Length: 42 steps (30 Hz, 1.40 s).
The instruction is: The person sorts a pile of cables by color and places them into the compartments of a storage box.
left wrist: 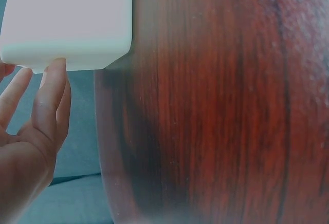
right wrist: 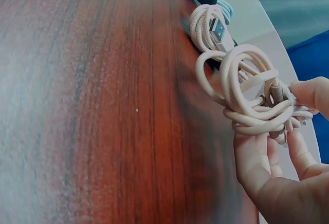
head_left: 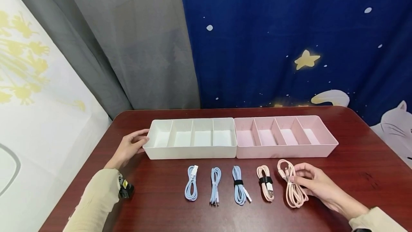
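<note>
My right hand (head_left: 317, 183) pinches a coiled pink charging cable (head_left: 297, 194) between thumb and fingers, in front of the pink divided organizer box (head_left: 286, 152). The loops hang toward the front edge in the head view, and the right wrist view shows the coil (right wrist: 252, 93) in the fingertips. On the far left, my left hand (head_left: 130, 148) touches the end of the white divided organizer box (head_left: 193, 153) with extended fingers. Those fingertips (left wrist: 59, 67) lie against the box's end wall in the left wrist view. The two boxes stand end to end.
Left of the held cable lies a pink cable (head_left: 264, 178) with a black strap. Further left are a blue strapped cable (head_left: 238, 192), a blue cable (head_left: 215, 185) and another blue cable (head_left: 190, 189). Curtains (head_left: 273, 46) hang behind the wooden table (head_left: 154, 203).
</note>
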{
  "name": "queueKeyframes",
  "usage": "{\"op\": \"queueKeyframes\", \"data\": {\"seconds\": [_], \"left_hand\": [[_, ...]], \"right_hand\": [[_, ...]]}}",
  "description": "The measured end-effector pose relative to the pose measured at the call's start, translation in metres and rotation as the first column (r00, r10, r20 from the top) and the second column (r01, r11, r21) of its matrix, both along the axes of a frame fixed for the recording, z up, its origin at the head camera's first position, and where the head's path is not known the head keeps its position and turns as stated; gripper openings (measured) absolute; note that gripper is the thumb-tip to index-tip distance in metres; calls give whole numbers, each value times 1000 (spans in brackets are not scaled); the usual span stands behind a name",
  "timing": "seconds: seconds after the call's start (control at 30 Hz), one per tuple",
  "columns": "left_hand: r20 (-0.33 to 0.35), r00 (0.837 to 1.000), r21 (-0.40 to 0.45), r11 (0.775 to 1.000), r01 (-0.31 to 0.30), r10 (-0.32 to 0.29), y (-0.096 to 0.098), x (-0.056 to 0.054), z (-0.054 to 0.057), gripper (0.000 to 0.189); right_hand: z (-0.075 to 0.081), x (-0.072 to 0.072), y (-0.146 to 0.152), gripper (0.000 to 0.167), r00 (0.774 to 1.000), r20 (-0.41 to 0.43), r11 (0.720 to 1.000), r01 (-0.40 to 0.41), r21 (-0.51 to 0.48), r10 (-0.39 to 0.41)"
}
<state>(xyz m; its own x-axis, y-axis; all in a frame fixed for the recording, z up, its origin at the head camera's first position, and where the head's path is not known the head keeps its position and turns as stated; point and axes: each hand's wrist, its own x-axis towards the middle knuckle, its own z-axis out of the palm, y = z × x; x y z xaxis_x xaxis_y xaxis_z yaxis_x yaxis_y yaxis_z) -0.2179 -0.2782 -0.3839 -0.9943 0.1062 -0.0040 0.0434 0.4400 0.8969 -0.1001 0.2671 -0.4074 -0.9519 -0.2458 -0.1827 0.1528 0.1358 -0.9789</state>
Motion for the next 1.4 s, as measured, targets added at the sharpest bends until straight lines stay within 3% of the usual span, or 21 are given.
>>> {"op": "queueKeyframes", "data": {"seconds": [0.97, 1.4], "left_hand": [[-10, 1000, 1, 1000, 2, -2, 1, 0, -1, 48], [-17, 1000, -11, 1000, 6, -6, -1, 0, 0, 47]], "right_hand": [[10, 2, 4, 15, 997, -28, 986, -81, -145, 78], [20, -1, 1, 16, 995, -48, 987, -93, -128, 87]]}}
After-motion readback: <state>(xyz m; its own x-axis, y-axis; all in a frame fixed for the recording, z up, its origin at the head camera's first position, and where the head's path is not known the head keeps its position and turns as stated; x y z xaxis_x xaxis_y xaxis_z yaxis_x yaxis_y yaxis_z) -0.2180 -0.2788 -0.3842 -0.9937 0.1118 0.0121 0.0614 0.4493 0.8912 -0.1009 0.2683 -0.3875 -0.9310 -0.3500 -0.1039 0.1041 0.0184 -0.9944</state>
